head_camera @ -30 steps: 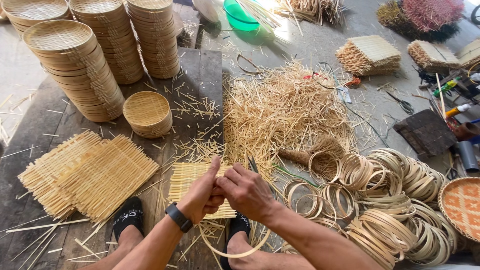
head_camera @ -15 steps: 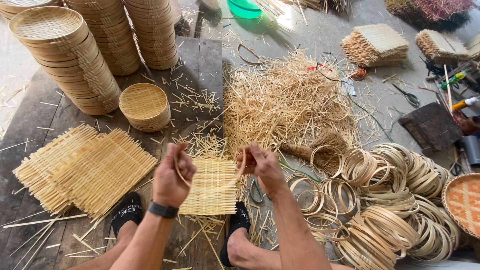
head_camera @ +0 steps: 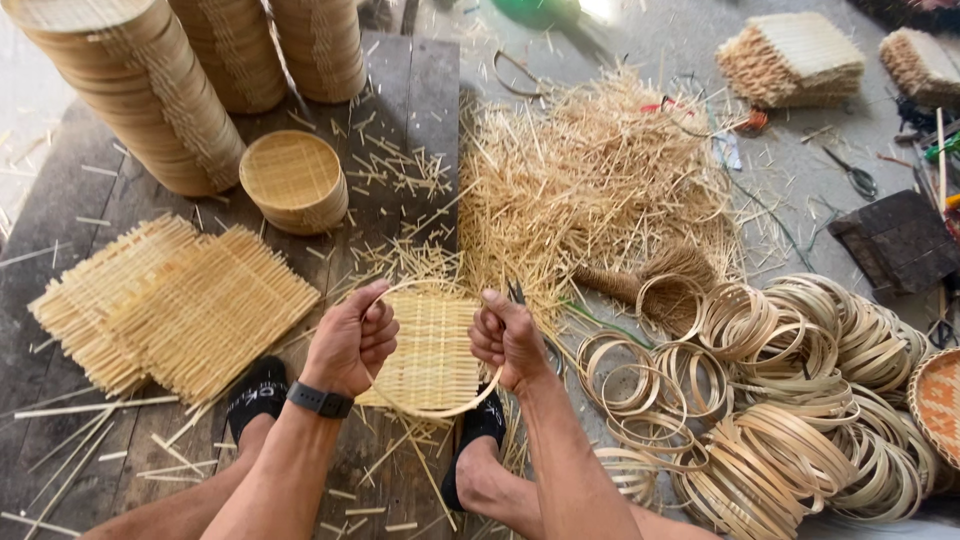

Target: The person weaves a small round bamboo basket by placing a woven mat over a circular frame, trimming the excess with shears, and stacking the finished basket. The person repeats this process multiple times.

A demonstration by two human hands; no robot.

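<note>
Holding a thin round bamboo hoop point(head_camera: 432, 345) between us, we see in the head view, the only one we have, that our left hand point(head_camera: 350, 340) is curled shut around the hoop's left side and our right hand point(head_camera: 508, 338) is closed on its right side, thumb up on the rim. The hoop hangs just above a square mat of woven pale bamboo strips point(head_camera: 430, 350) lying on the dark wooden plank floor point(head_camera: 420, 110) between our two feet in black socks point(head_camera: 258, 395), so the mat shows through the ring. We judge this piece to be at an early stage: mat and hoop are not yet joined, and the mat's corners stick out untrimmed. Finished work is plain around us: tall stacks of round woven bamboo trays point(head_camera: 150, 100) at the upper left and a short stack of small round trays point(head_camera: 294, 180) just beside them. Much is left too: a pile of flat woven squares point(head_camera: 170, 300) at our left, a large heap of loose bamboo rings point(head_camera: 790, 400) at our right, and a mound of straw-coloured offcuts point(head_camera: 590, 180) beyond the mat.
</note>
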